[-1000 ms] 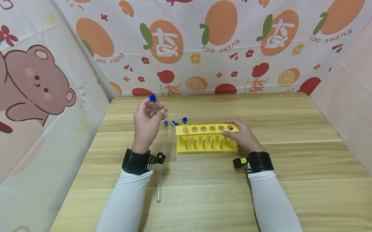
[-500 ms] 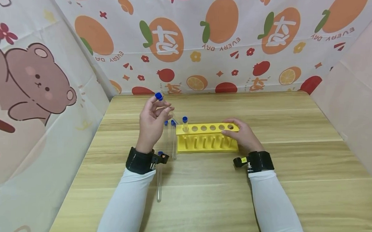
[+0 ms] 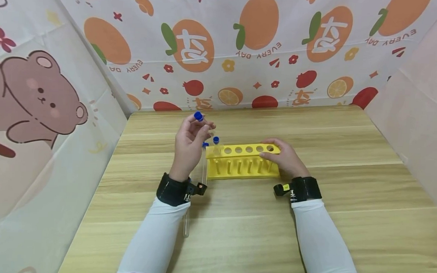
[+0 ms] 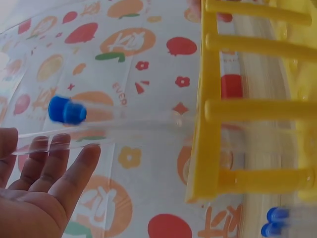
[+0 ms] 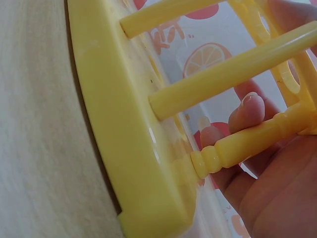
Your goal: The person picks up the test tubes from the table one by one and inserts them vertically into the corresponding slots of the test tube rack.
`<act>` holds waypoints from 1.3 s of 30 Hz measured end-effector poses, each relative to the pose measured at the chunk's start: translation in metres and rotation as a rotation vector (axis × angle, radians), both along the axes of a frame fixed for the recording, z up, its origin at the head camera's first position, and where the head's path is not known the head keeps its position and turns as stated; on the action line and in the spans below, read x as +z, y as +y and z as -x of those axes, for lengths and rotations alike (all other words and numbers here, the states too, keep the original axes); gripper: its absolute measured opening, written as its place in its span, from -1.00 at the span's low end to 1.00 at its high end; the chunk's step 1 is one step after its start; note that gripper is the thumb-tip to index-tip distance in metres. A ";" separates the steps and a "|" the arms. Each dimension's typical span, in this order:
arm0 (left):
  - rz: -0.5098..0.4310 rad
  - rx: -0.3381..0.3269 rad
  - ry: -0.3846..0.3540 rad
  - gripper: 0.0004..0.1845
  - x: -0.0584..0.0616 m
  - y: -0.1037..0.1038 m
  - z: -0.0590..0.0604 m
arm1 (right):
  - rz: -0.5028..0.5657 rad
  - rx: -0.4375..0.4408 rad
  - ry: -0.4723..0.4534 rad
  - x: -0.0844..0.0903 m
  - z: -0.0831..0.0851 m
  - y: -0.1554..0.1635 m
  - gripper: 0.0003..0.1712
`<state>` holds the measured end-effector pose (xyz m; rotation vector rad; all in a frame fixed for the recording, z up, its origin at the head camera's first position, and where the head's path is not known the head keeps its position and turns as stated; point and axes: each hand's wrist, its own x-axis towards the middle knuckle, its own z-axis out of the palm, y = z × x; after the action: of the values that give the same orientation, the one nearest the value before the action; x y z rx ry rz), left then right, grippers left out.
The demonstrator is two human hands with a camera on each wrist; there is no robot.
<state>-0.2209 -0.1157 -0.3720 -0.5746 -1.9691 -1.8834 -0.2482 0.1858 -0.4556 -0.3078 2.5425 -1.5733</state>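
Note:
My left hand (image 3: pixel 188 149) pinches a clear test tube with a blue cap (image 3: pixel 198 116), held slanted with its cap up and to the left. In the left wrist view the fingers (image 4: pixel 58 153) lie along the clear tube. A yellow test tube rack (image 3: pixel 243 178) stands upright on the table. Another capped test tube (image 3: pixel 216 141) stands in its leftmost hole, close to the held tube's lower end. My right hand (image 3: pixel 289 158) grips the rack's right end; in the right wrist view its fingers (image 5: pixel 247 111) reach around an end post (image 5: pixel 247 146).
Left of the rack a capped test tube (image 3: pixel 204 168) lies on the wooden table (image 3: pixel 244 225). Nearer the front lies another tube (image 3: pixel 186 225), partly hidden by the left wrist. Two blue caps (image 4: pixel 277 214) show in the left wrist view. A fruit-print cloth (image 3: pixel 221 52) hangs behind.
My left hand has moved to the right with its test tube, toward the rack's left end. The right hand and the rack stay in place.

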 end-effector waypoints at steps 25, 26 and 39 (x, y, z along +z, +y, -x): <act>0.069 -0.067 0.005 -0.68 -0.005 0.018 -0.002 | 0.000 0.010 0.012 -0.004 0.001 0.001 -0.34; 0.073 -0.069 0.005 -0.68 -0.005 0.018 -0.002 | 0.002 0.010 0.010 -0.004 0.001 0.001 -0.34; 0.132 -0.093 -0.012 -0.68 -0.008 0.022 -0.003 | 0.025 0.011 0.009 -0.003 0.001 0.001 -0.33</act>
<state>-0.2178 -0.0941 -0.3800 -0.7047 -2.1202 -1.8238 -0.2489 0.1872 -0.4589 -0.3328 2.5249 -1.6052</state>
